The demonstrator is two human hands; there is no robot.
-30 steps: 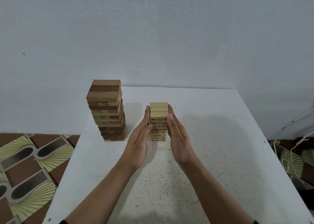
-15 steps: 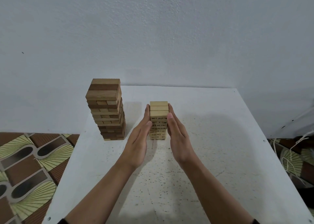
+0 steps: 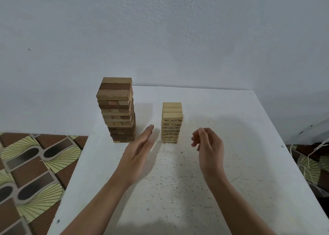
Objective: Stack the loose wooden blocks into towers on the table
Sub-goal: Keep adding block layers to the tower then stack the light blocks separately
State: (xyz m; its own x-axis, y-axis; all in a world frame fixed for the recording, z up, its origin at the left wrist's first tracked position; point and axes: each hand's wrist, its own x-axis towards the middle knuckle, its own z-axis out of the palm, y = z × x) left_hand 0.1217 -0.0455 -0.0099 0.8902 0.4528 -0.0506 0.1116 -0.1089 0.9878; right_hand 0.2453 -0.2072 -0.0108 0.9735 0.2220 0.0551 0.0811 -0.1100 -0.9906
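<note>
Head camera view, looking forward and down: a white speckled table (image 3: pixel 240 172) against a pale wall, with patterned brown and green flooring (image 3: pixel 35 163) to the left. Two block towers stand upright on the far half of the table. The taller, wider tower (image 3: pixel 116 110), of mixed light and dark wood, is at the left near the table's edge. The smaller pale tower (image 3: pixel 172 122), with numbers printed on its lower blocks, stands to its right, clearly apart from it. The pale tower's long axis is vertical, and its top blocks lie flat, running left to right. Both forearms reach in from the bottom edge. The left hand (image 3: pixel 140 149) is flat and edge-on, fingers straight and together, palm facing right. Its slightly blurred fingertips (image 3: pixel 151 128) point into the gap between the two towers, touching neither. The right hand (image 3: pixel 210 145) hangs to the right of the pale tower with fingers loosely curled, holding nothing. The pale tower lies ahead and between the hands, near both but apart from both; which is nearer is hard to say. No loose blocks are visible, so the stacking appears finished or nearly so.
</note>
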